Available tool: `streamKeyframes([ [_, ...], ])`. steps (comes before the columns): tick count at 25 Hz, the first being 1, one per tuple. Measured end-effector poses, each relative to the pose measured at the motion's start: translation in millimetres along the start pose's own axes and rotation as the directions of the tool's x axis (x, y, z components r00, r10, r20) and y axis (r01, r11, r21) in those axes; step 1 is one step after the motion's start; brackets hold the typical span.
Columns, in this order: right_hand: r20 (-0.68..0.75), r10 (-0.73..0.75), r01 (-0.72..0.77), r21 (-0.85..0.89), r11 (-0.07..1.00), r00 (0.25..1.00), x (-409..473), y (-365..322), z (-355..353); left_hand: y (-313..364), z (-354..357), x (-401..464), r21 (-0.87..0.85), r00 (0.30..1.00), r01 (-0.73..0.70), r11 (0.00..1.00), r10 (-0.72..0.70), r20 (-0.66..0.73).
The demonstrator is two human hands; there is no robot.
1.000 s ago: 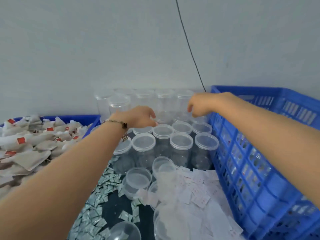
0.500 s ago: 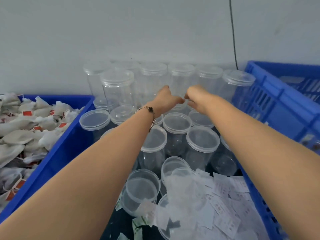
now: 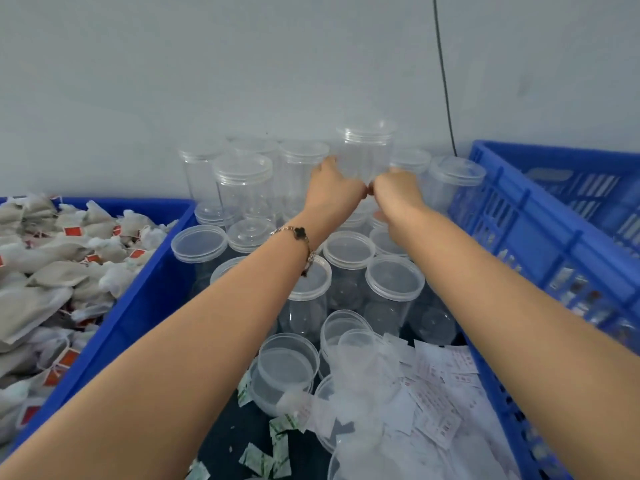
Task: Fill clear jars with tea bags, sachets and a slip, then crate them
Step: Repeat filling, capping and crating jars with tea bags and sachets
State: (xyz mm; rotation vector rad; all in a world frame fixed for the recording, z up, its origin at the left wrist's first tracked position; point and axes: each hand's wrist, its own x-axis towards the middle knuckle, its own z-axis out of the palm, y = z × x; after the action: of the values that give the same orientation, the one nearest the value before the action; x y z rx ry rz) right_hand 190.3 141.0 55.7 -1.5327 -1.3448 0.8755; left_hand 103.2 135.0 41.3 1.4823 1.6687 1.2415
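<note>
1 head-worn wide-angle camera looks forward and down along both outstretched forearms, close over the clear jars (image 3: 349, 258), facing the grey wall (image 3: 242, 64) behind them.

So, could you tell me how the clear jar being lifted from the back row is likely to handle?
The jar looks empty and thin-walled, so it is probably light. Its smooth clear plastic may be slippery, which may be why both hands, left and right, grip its lower part. Being tall and narrow, it could tip easily if nudged among the other jars.
</note>
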Motion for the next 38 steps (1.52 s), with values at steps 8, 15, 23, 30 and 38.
streamKeyframes([
  [8,0.192,-0.111,0.113,-0.002,0.994,0.975,-151,25,-24,-7,-59,-131,-0.021,0.987,-0.005,1.0,0.001,-0.16],
  [15,0.278,-0.183,0.302,-0.48,0.824,0.943,-203,27,-15,-64,-76,-221,0.323,0.989,-0.103,0.941,0.133,-0.072],
  [23,0.493,-0.095,0.41,-0.584,0.7,0.865,-221,32,-10,-88,-77,-262,0.455,0.933,-0.249,0.855,0.338,-0.124],
  [30,0.839,-0.246,0.776,-0.285,0.563,0.486,-222,47,-36,-100,-82,-273,0.413,0.947,-0.305,0.858,0.318,0.039],
  [38,0.806,-0.119,0.736,-0.456,0.5,0.58,-240,64,-39,-111,-74,-283,0.451,0.928,-0.364,0.815,0.357,0.104],
])
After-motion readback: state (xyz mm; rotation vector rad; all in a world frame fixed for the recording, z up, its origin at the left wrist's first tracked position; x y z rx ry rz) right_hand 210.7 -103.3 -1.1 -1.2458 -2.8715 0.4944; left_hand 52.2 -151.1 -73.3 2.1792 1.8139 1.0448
